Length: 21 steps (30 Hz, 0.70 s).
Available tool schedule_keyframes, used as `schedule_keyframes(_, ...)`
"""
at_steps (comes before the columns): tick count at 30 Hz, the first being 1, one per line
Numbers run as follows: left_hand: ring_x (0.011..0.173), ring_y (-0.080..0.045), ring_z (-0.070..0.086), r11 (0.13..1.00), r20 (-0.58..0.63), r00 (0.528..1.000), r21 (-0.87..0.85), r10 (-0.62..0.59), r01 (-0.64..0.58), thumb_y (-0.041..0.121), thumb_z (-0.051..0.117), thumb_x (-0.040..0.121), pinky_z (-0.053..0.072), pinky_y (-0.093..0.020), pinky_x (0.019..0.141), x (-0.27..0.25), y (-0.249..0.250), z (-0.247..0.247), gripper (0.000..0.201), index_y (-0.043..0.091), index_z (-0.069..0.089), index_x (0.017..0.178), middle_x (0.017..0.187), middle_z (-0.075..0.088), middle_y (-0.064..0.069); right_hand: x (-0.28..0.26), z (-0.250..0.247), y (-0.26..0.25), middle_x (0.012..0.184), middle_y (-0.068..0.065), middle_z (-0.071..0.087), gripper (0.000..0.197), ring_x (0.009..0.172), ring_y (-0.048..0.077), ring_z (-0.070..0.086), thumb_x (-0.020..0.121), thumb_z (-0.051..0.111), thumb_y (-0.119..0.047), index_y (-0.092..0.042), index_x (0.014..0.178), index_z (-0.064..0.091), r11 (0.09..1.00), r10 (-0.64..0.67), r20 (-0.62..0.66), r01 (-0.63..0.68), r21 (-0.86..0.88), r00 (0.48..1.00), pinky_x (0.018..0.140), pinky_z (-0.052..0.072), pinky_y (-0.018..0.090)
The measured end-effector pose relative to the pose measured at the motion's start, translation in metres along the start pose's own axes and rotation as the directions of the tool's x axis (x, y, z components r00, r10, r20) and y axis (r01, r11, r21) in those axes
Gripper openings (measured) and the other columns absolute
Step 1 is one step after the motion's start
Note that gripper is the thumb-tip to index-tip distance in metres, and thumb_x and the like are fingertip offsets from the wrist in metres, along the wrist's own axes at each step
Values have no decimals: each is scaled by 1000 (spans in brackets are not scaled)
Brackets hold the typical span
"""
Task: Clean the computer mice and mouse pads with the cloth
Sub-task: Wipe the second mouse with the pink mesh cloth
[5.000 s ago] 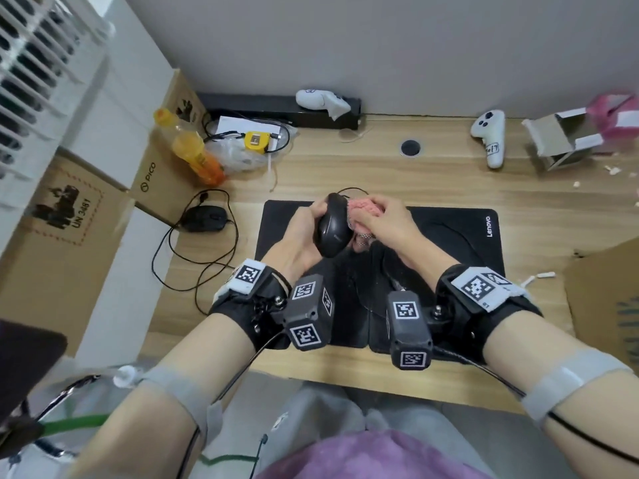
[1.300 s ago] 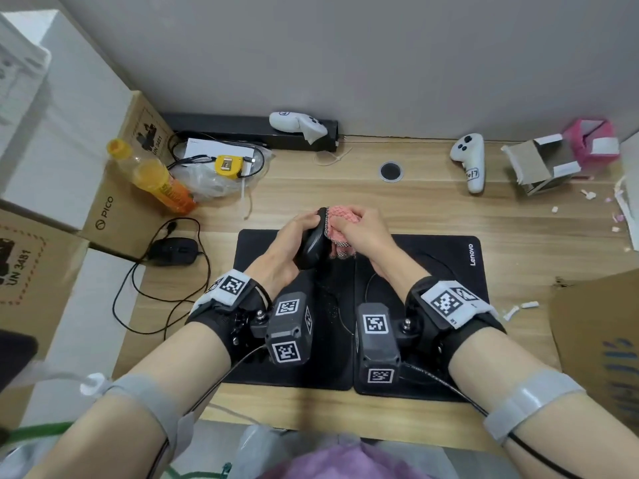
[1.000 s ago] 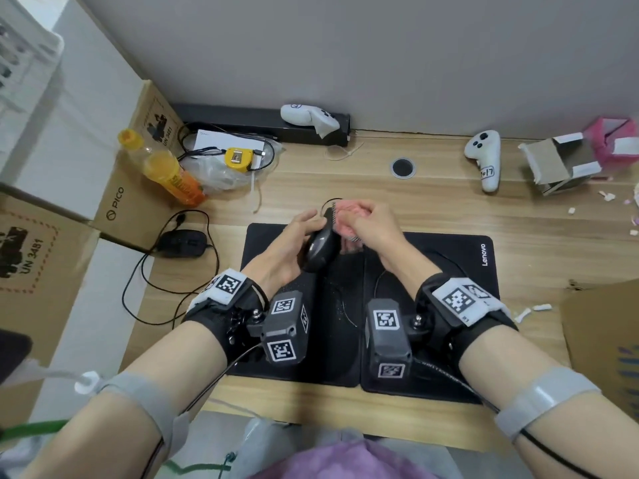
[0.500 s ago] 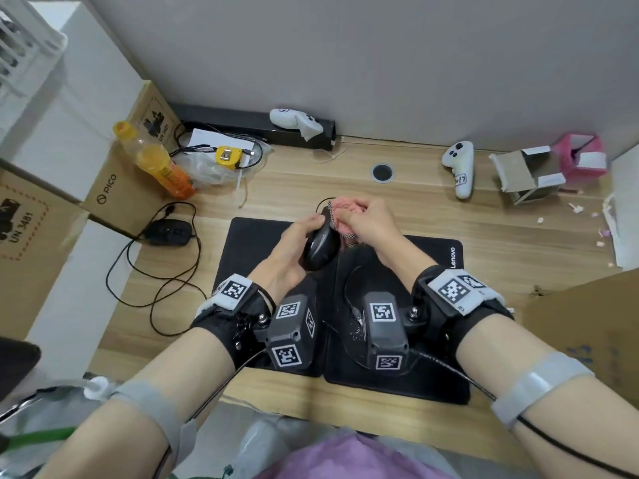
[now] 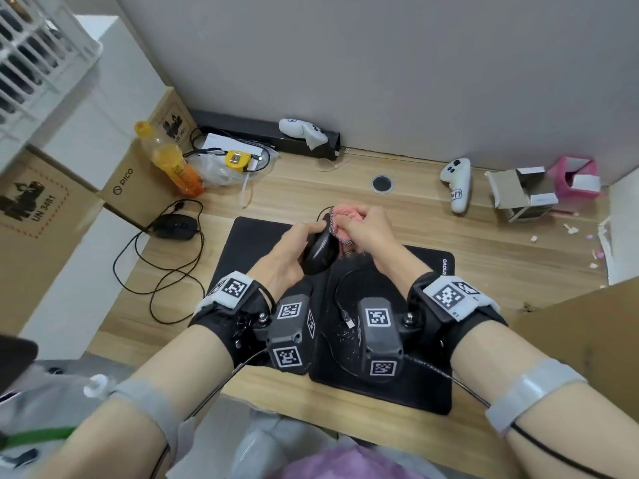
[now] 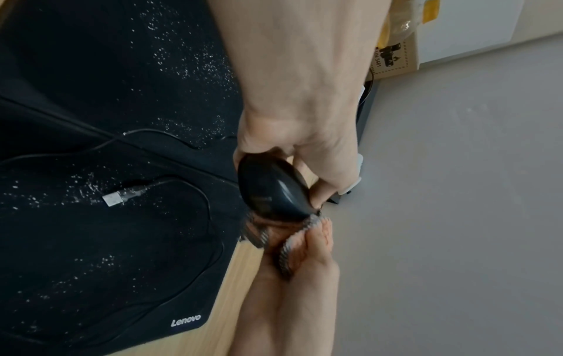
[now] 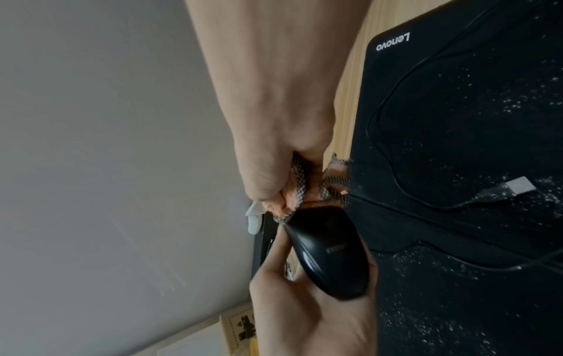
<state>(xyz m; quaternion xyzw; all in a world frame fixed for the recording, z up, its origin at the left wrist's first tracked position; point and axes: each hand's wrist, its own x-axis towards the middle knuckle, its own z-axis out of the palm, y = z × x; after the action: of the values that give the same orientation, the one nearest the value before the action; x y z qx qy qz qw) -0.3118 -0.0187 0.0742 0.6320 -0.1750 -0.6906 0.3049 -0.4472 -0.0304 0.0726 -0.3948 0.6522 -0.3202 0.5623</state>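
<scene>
My left hand point(image 5: 294, 247) grips a black wired mouse point(image 5: 320, 252) lifted above two black mouse pads, the left pad point(image 5: 249, 240) and the Lenovo pad point(image 5: 425, 271). My right hand point(image 5: 363, 229) holds a bunched pink cloth point(image 5: 345, 216) with a checked edge, pressed against the mouse's right side. In the left wrist view the mouse point(image 6: 274, 190) sits in my fingers with the cloth point(image 6: 274, 231) just beyond it. In the right wrist view the cloth point(image 7: 298, 192) meets the mouse point(image 7: 329, 250). White specks dot the pads. The mouse's USB plug point(image 5: 349, 321) lies loose on the pad.
A second black mouse point(image 5: 174, 227) with a looped cable lies on the desk at left. An orange bottle point(image 5: 171, 164), a yellow tape measure point(image 5: 237, 160), two white controllers point(image 5: 458, 184), an open carton point(image 5: 522, 195) and a pink box point(image 5: 575, 178) stand along the back. A cardboard box point(image 5: 587, 340) is at right.
The mouse stays in my left hand and the cloth in my right, held together above the pads. The cloth shifts a little along the mouse's side; the head view has swayed.
</scene>
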Motion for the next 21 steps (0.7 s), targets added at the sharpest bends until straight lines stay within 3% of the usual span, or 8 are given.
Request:
schedule_keyframes(2, 75, -27, 64, 997, -49, 999, -76, -19, 16, 22, 51, 95, 57, -30, 59, -2, 5, 2, 35, -2, 59, 118, 96, 65, -17, -12, 3, 0, 75, 16, 70, 9, 46, 24, 62, 89, 65, -12, -13, 98, 66, 1000, -7, 141, 5, 9, 990, 37, 42, 24)
schedule_keyframes(4, 69, -24, 59, 994, -41, 998, -101, -39, 35, 21, 45, 99, 54, -24, 50, -5, 7, 2, 24, 2, 58, 104, 86, 61, -14, -19, 2, -1, 72, 10, 70, 14, 46, 20, 64, 90, 65, -9, -11, 104, 65, 1000, -17, 208, 20, -13, 978, 42, 51, 26)
schedule_keyframes(8, 79, -24, 63, 999, 54, 999, -48, -11, 13, 26, 56, 94, 53, -32, 74, -11, 4, 4, 33, 3, 62, 116, 103, 64, -16, -8, -13, -7, 77, 11, 72, 19, 53, 21, 62, 88, 66, -9, -7, 107, 68, 1000, -25, 77, 25, -4, 997, 53, 53, 31)
schedule_keyframes(10, 78, -24, 66, 1000, 80, 997, -28, 15, -13, 27, 59, 92, 54, -32, 75, -15, 5, 7, 31, 3, 65, 111, 99, 68, -14, -2, -17, -10, 90, 12, 74, 16, 61, 23, 65, 86, 68, -13, -13, 102, 71, 999, -36, -12, 36, 10, 999, 49, 50, 27)
schedule_keyframes(14, 68, -26, 63, 991, -29, 998, -120, 49, -52, 23, 50, 97, 53, -32, 61, -16, 13, 12, 24, 2, 61, 103, 84, 64, -15, -12, -10, -13, 86, 17, 72, 12, 61, 31, 68, 87, 67, -6, -13, 97, 69, 997, -81, 181, 80, 13, 980, 44, 51, 28)
schedule_keyframes(17, 59, -23, 62, 993, -55, 998, -115, 27, -34, 23, 48, 98, 51, -29, 54, -20, 14, 7, 24, 3, 60, 95, 69, 66, -11, -15, -8, -12, 85, 8, 71, 18, 66, 20, 69, 89, 67, -8, -11, 107, 67, 991, -112, 219, 124, -43, 969, 53, 56, 24)
schedule_keyframes(19, 65, -23, 66, 996, 5, 1000, -83, 26, -26, 24, 53, 97, 56, -28, 59, -26, 12, 5, 25, 2, 63, 105, 80, 69, -13, -8, -10, -12, 92, 9, 72, 21, 66, 19, 68, 89, 67, -10, -9, 110, 67, 995, -99, 138, 100, -1, 985, 62, 58, 30)
schedule_keyframes(21, 79, -24, 68, 998, 36, 999, -52, 33, -31, 26, 57, 94, 58, -30, 73, -30, 10, 6, 33, 3, 63, 117, 100, 69, -15, 0, -10, -13, 101, 6, 72, 23, 81, 18, 69, 88, 68, -14, -14, 111, 69, 995, -97, 32, 96, 32, 995, 73, 59, 33)
